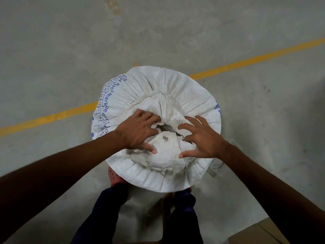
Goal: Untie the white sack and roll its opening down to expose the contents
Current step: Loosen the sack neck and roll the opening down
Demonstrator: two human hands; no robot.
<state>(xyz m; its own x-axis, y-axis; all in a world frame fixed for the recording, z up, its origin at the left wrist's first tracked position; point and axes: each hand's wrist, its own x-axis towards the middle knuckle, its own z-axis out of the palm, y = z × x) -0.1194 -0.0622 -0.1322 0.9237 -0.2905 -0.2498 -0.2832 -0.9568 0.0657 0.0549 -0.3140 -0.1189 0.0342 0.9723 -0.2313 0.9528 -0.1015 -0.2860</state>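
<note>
A white woven sack [175, 88] with blue printing on its left side stands upright on the concrete floor in front of me. Its top is gathered into crumpled folds around a small dark gap [166, 128] at the centre. My left hand [139, 132] rests on the folds left of the gap, fingers spread and pressing into the fabric. My right hand [200, 138] does the same on the right side. Both thumbs press on the near fold. No tie or string shows at the mouth. The contents are hidden apart from the dark gap.
Grey concrete floor all round, crossed by a yellow painted line [52, 117] behind the sack. My legs in dark trousers [109, 205] and a pink shoe [115, 176] are just below the sack. A brown cardboard piece [258, 233] lies at the lower right.
</note>
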